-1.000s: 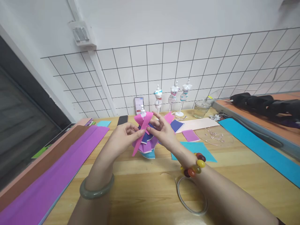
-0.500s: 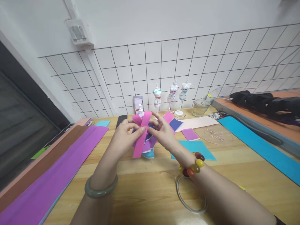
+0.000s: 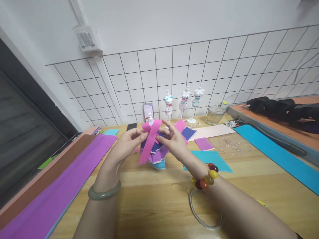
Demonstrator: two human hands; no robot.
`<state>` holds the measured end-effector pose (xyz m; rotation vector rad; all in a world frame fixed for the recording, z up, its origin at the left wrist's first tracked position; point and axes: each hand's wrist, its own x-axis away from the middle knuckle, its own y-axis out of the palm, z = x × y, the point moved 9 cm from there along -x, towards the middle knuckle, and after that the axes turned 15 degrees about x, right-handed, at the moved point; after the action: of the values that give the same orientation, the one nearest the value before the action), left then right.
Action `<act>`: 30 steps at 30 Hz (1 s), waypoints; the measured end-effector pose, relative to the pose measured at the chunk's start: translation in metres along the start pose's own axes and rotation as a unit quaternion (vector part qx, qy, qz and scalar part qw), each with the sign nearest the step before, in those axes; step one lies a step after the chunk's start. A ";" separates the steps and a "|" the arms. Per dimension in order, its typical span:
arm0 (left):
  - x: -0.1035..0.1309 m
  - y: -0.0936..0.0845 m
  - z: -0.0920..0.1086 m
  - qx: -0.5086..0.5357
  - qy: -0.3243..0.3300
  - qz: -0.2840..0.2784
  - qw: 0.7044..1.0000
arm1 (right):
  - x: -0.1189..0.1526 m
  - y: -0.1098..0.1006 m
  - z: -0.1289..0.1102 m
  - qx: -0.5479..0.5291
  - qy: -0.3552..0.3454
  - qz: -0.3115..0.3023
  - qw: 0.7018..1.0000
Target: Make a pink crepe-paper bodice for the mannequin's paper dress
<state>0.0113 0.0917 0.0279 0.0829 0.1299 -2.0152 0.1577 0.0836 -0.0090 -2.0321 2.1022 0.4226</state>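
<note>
A small white mannequin stands at the middle of the table, dressed in a layered skirt of dark blue, purple and light blue. A long pink strip crosses its front at a slant, its lower end hanging free over the skirt. My left hand pinches the strip's left edge between thumb and fingers. On the other side, my right hand has its thumb and a fingertip at the pink material by the waist, with its index finger raised.
Three white mannequins stand behind, near a wire grid. A glass, a blue sheet, small beads and a cable loop are on the right. Purple sheets lie along the left.
My left hand has moved a little left and up along the strip, off its middle. The strip's lower end has swung left. The camera view has shifted slightly.
</note>
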 end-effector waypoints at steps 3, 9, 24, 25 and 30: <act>-0.004 0.004 0.002 0.042 0.039 0.008 0.998 | 0.002 0.000 -0.002 -0.003 0.005 0.002 1.000; -0.008 0.011 0.001 0.105 0.069 0.007 0.992 | 0.006 0.005 -0.008 0.012 0.000 -0.008 1.000; -0.003 0.021 0.015 0.088 0.109 0.033 0.990 | 0.017 -0.011 -0.014 0.012 -0.007 0.021 1.000; -0.004 0.020 0.014 0.092 0.109 0.035 0.989 | 0.019 -0.015 -0.016 0.031 -0.017 0.034 0.999; -0.007 0.014 0.008 0.101 0.103 0.045 0.989 | 0.026 -0.022 -0.021 0.151 -0.052 0.060 0.985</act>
<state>0.0269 0.0904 0.0359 0.4193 0.0502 -1.9214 0.1798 0.0518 0.0010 -1.6864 2.0857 0.2068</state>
